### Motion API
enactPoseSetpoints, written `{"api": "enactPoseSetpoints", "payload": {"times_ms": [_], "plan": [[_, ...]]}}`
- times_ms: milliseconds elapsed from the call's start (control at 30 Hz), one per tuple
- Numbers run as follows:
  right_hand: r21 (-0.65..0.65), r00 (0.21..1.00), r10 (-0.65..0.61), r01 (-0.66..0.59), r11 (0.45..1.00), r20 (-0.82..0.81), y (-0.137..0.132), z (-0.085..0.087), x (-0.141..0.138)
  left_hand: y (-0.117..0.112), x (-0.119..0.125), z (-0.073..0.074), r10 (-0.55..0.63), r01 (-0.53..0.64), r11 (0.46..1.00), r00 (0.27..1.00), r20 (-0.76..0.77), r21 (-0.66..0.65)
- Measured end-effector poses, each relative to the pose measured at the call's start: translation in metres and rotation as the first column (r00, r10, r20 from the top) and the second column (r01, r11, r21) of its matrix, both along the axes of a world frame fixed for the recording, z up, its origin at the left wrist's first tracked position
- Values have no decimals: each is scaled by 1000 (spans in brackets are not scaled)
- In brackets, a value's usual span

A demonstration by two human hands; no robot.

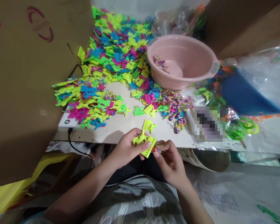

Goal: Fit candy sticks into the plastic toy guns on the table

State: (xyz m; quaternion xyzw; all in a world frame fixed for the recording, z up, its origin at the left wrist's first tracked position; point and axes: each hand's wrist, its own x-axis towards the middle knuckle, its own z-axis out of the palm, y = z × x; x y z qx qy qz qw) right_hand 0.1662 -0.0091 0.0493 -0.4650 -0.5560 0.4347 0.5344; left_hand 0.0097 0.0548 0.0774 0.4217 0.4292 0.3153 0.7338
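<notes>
My left hand point(127, 147) is closed round a yellow-green plastic toy piece point(145, 143), held just below the front edge of the white table point(121, 126). My right hand point(169, 158) is pinched against the same piece from the right, with a small red and pink bit point(156, 150) at its fingertips. Another yellow-green piece point(148, 125) lies on the table just above my hands. A small heap of pastel beads point(177, 107) lies to the upper right of it.
A large pile of yellow, green, blue and magenta plastic pieces point(112, 59) covers the table's back and left. A pink basin point(180, 60) with a few beads stands at the back right. A cardboard box point(25, 77) walls the left. Plastic bags point(259, 77) crowd the right.
</notes>
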Motion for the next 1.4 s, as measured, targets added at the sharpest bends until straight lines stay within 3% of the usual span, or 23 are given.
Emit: {"api": "enactPoseSetpoints", "payload": {"times_ms": [167,267,433,533,667,733,767,800,867,933,1000,1067,1133,1200,1267,1333,1400], "plan": [[57,976,11,-24,998,217,-3,2,6,-6,-2,0,-32,43,989,996,-82,139],[108,912,-30,-16,994,410,-3,8,9,-9,-3,-2,-28,65,968,987,-155,243],[160,794,-104,9,987,599,-2,13,2,-16,-1,-11,34,24,966,975,-219,258],[154,772,-102,6,988,627,-3,10,-5,-21,-3,-18,109,-2,942,948,-299,336],[-18,869,85,-88,996,487,6,2,4,-12,-20,-20,98,94,905,904,-416,416],[-18,872,32,-27,999,489,17,-5,22,5,-37,-14,204,81,866,844,-497,493],[30,831,-81,77,997,550,24,-9,34,15,-47,-10,305,55,830,789,-534,555],[114,739,-211,180,977,640,31,-14,47,28,-58,-4,412,40,782,716,-563,623],[227,495,-336,269,936,801,42,-23,73,55,-80,8,637,36,632,544,-545,774],[246,326,-335,283,927,884,49,-30,94,82,-101,18,750,90,503,449,-486,859],[220,249,-289,269,938,925,51,-36,106,105,-120,22,775,177,422,439,-455,889],[203,221,-262,258,945,940,49,-40,110,121,-134,21,776,234,406,423,-469,883],[198,204,-254,260,945,945,45,-42,108,129,-143,16,762,273,440,391,-517,855],[195,186,-249,265,944,951,42,-44,106,130,-143,10,752,288,469,365,-548,835],[199,178,-250,265,944,952,41,-46,103,125,-133,4,764,287,465,349,-543,838],[217,176,-269,266,939,947,42,-49,102,117,-109,-2,748,313,433,399,-531,845],[242,173,-297,282,928,939,45,-52,101,106,-74,-10,586,408,423,558,-588,809]]}}
